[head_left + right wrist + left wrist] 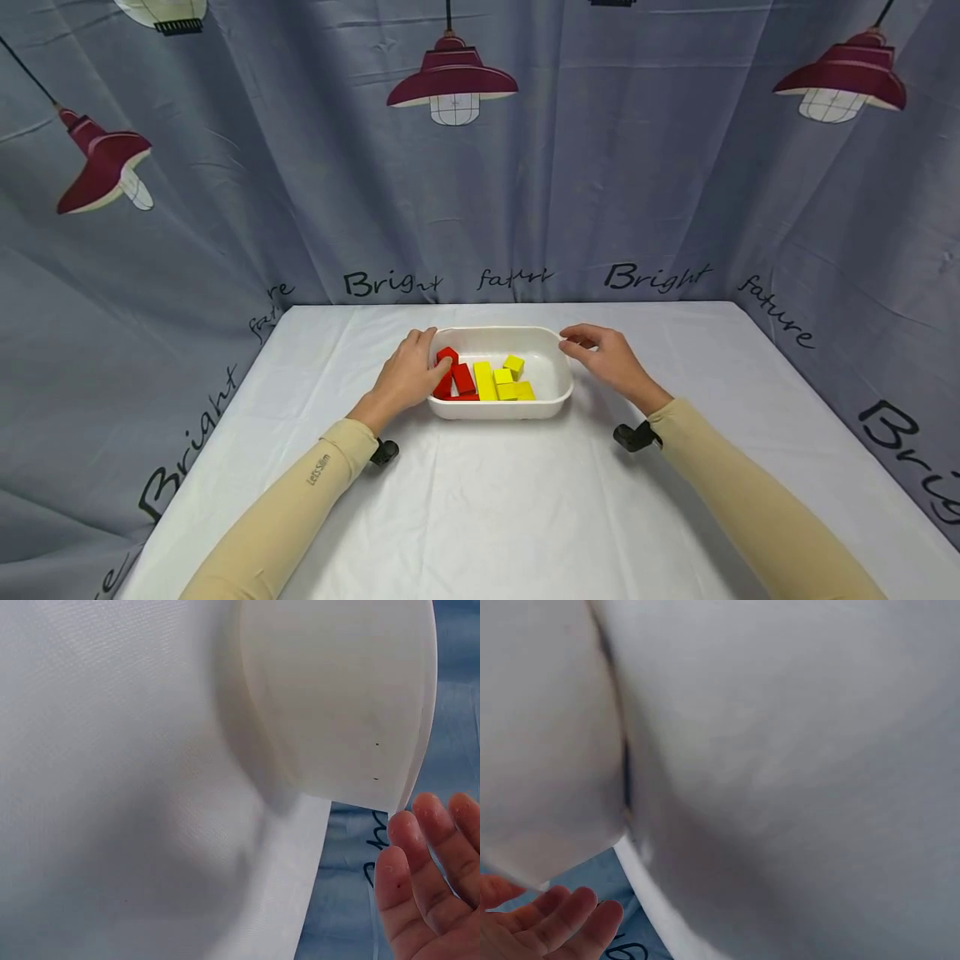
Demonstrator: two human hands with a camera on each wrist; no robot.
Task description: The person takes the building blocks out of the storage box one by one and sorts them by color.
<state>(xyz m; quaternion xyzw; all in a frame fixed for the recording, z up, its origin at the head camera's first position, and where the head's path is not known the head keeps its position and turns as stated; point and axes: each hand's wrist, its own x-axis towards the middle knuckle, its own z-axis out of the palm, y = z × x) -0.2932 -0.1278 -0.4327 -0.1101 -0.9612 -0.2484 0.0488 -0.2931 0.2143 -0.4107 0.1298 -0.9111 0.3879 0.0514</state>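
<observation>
A white oval-cornered tub lies crosswise on the table. Several red blocks fill its left side, and yellow blocks, long ones and small cubes, sit towards the middle. At the left end my left hand holds the rim, thumb over the inside above the red blocks, fingers outside. My right hand pinches the far right corner of the rim with thumb and fingertips. Both wrist views show the tub's outer wall close up, with the other fingers loosely bent beside it.
A white cloth covers the table. Behind and on both sides hangs a grey-blue curtain printed with red lamps and lettering. Black wrist camera mounts stick out below both sleeves.
</observation>
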